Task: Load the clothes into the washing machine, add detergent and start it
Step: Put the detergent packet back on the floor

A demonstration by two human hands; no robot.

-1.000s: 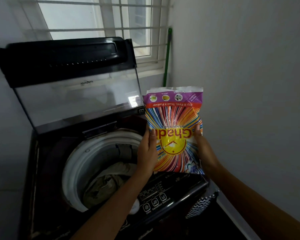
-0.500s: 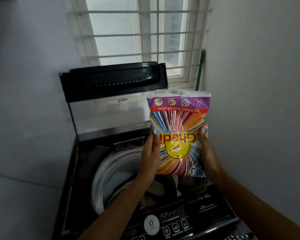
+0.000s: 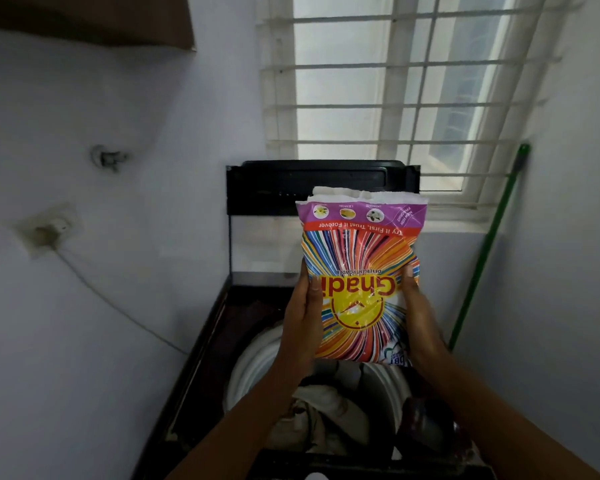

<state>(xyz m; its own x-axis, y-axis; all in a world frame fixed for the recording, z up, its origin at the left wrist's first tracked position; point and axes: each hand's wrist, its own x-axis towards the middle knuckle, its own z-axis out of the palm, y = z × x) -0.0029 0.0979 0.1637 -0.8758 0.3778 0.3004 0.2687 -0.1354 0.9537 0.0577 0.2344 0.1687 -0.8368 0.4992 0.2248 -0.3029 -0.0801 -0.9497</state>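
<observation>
A colourful striped detergent powder packet [image 3: 359, 271] hangs upside down over the drum, its torn white end pointing away from me. My left hand [image 3: 300, 323] grips its left edge and my right hand [image 3: 421, 323] grips its right edge. Below them stands the black top-loading washing machine [image 3: 205, 358] with its lid [image 3: 267, 188] raised upright against the window. Pale and dark clothes [image 3: 329, 414] lie inside the white drum [image 3: 253, 365].
A barred window [image 3: 395, 81] sits behind the machine. A green broom handle [image 3: 485, 251] leans in the right corner. On the left wall are a tap [image 3: 108, 157] and a socket [image 3: 47, 230] with a cord running down to the machine.
My view has tilted up and swung left, so the machine sits lower and more of the window and left wall show. Both hands keep the same hold on the packet.
</observation>
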